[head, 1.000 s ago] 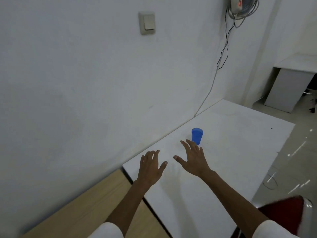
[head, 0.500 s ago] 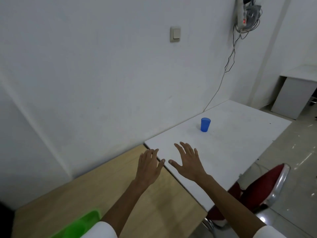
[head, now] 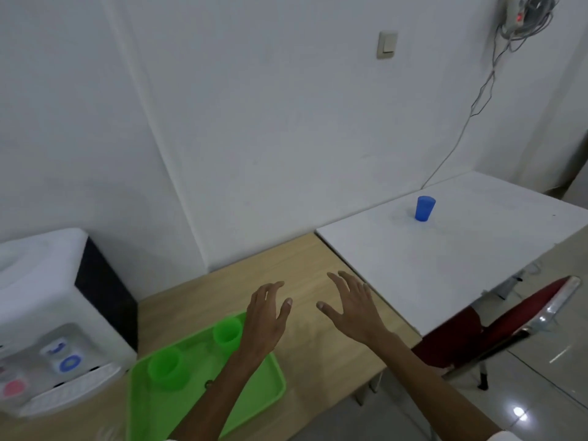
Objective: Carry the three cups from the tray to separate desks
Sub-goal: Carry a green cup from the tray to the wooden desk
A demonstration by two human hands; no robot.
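A blue cup [head: 424, 208] stands upright on the white desk [head: 445, 249] at the right, near the wall. On the wooden desk [head: 305, 259] lies a green tray [head: 254, 389] holding two green cups, one at its far end [head: 227, 332] and one nearer its left side [head: 165, 369]. My left hand [head: 265, 316] hovers open over the tray's far right corner, just right of the far green cup. My right hand [head: 353, 305] is open above the wooden desk, empty, fingers spread.
A white water dispenser [head: 47, 313] with coloured taps stands left of the tray. A red chair [head: 509, 326] sits tucked by the white desk's front edge. A cable [head: 477, 106] runs down the wall to the white desk. Glossy floor lies at the lower right.
The view has swung left from the white desk to the wooden desk. Both hands drew back from the blue cup, and the tray, green cups and dispenser came into sight.
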